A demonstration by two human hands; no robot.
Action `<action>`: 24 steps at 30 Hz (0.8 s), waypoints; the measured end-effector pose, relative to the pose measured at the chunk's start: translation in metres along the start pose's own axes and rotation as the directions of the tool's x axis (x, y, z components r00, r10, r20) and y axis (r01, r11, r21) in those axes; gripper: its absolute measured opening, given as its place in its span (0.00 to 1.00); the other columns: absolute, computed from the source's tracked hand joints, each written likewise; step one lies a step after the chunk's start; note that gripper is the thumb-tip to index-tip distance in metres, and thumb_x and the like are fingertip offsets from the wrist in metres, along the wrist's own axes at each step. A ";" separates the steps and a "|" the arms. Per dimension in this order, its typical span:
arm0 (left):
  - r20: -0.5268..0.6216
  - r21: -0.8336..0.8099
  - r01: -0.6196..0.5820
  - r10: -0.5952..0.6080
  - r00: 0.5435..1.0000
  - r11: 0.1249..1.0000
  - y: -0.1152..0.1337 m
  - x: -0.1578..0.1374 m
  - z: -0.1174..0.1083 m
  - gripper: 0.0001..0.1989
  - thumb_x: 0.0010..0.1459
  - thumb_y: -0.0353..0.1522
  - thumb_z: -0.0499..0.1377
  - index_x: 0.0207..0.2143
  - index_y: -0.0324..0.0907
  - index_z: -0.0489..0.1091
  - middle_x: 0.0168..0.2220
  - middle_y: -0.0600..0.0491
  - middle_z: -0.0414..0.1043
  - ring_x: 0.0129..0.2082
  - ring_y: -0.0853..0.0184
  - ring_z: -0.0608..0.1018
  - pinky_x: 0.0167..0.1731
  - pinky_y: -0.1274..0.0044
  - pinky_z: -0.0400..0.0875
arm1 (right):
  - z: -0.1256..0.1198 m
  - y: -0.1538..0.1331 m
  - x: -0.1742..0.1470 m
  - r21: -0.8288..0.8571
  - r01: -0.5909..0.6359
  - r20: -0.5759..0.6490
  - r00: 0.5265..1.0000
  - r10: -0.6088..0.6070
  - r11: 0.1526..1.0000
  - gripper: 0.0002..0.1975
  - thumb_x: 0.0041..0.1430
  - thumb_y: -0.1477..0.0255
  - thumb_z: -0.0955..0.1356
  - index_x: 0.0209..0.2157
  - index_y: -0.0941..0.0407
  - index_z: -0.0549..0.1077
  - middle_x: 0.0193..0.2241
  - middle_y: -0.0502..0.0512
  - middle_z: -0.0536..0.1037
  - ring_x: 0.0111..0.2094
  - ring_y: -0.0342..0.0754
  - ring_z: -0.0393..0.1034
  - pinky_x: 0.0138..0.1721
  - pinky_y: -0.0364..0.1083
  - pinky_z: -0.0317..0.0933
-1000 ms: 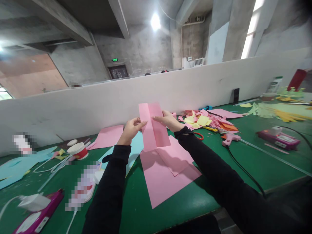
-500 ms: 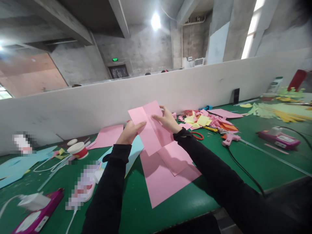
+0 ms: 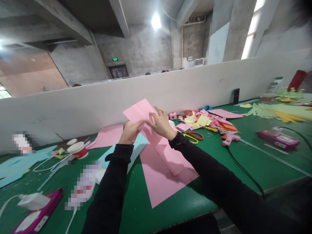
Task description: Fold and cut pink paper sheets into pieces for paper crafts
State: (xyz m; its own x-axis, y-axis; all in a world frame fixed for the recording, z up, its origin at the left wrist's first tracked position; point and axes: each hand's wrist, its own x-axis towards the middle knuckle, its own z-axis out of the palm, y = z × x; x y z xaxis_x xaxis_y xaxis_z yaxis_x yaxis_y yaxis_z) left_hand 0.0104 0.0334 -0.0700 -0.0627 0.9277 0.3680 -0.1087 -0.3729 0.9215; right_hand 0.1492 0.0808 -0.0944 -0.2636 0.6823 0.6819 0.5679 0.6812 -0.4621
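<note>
A creased sheet of pink paper [image 3: 137, 110] is held up above the table between both hands. My left hand [image 3: 129, 131] is closed on its left edge, thumb lying across the front. My right hand [image 3: 161, 123] grips the right side, its thumb close to the left thumb at the crease; part of the sheet is hidden behind the hands. Below it lie a larger pink sheet [image 3: 158, 188] and a smaller folded pink sheet [image 3: 172, 159] on top. A light blue sheet [image 3: 137, 149] lies beneath the left wrist.
Scissors [image 3: 192, 136] with red and yellow handles lie right of my hands, near pink and yellow paper scraps [image 3: 207, 120]. A pink glue gun [image 3: 230, 138] trails a black cord. At left stand a paper cup [image 3: 78, 151] and a purple power strip [image 3: 40, 213]. A white partition [image 3: 97, 100] closes off the back.
The held sheet has shifted left and tilted. My right hand has moved left and down toward my left hand, uncovering more of the scissors and a small pink cube.
</note>
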 end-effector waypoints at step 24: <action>0.053 0.527 -0.250 0.262 0.964 0.812 0.030 -0.001 -0.026 0.44 0.41 0.31 0.69 0.60 0.55 0.57 0.62 0.47 0.59 0.62 0.53 0.61 0.54 0.64 0.61 | -0.014 0.012 0.006 0.018 0.050 0.190 0.980 -0.052 0.999 0.23 0.50 0.78 0.66 0.50 0.58 0.68 0.38 0.59 0.78 0.37 0.53 0.71 0.35 0.45 0.58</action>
State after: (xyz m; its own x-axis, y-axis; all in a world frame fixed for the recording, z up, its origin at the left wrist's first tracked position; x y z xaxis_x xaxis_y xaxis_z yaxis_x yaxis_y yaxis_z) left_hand -0.0187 0.0205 -0.0459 -0.0360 0.7975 0.6023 0.4506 -0.5250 0.7221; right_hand 0.1655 0.0893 -0.0879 -0.4363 0.6838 0.5848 0.5398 0.7189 -0.4379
